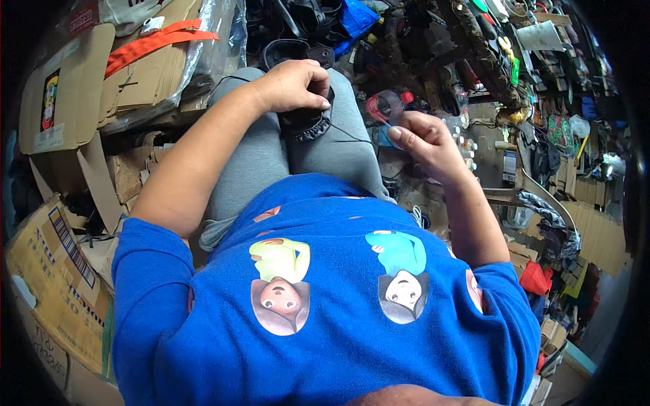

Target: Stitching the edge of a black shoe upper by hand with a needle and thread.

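On my lap lies a black shoe (310,130) with a puckered, stitched edge. My left hand (292,84) is closed over it, thumb and fingers gripping its upper side. A thin black thread (349,134) runs from the shoe toward the right and droops over my thigh. Off to the right, in the air, my right hand (425,141) is closed in a pinch. Something thin and pale shows at its fingertips, too small to name. Just beyond that hand is a clear plastic bottle (384,106) with a red cap.
Flattened cardboard (152,74) with an orange strip (162,44) is stacked at the left, near a yellowish carton (57,287). Dark shoes and a blue bag (355,24) lie ahead. Cluttered tools and a curved metal frame (542,193) fill the right side.
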Available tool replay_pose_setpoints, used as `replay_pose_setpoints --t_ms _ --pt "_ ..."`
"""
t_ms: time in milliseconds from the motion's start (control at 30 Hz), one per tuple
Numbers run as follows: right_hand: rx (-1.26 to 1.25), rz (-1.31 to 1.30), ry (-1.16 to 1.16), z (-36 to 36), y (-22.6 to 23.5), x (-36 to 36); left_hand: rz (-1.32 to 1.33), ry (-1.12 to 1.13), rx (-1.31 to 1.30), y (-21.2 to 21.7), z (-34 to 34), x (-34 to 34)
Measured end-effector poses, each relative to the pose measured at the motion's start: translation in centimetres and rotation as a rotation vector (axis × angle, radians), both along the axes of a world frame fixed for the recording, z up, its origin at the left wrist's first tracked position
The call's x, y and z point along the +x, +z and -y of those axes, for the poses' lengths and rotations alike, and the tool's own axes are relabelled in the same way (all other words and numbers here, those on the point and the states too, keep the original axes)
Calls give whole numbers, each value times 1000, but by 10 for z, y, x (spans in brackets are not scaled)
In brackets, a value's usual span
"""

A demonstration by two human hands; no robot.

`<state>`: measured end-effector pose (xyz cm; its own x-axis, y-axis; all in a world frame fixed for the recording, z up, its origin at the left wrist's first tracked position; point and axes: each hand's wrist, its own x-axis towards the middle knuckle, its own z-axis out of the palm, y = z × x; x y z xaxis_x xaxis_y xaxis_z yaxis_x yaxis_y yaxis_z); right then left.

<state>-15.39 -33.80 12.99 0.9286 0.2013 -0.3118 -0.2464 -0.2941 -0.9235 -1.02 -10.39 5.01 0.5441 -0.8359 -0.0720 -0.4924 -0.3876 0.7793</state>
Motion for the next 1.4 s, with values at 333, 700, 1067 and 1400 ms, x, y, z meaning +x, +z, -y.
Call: replay_pose_setpoints --t_ms 333,700,1067,1400 --pt "-514 368 234 -30 -27 27 -319 -160 -66 5 -3 11" --pt "-688 340 311 -39 -21 35 -308 -148 -78 -3 0 12" --pt "-523 360 224 -29 -38 33 -286 -185 -79 -3 10 11" --pt "-485 285 311 -26 -35 35 -271 -238 -28 4 0 12"
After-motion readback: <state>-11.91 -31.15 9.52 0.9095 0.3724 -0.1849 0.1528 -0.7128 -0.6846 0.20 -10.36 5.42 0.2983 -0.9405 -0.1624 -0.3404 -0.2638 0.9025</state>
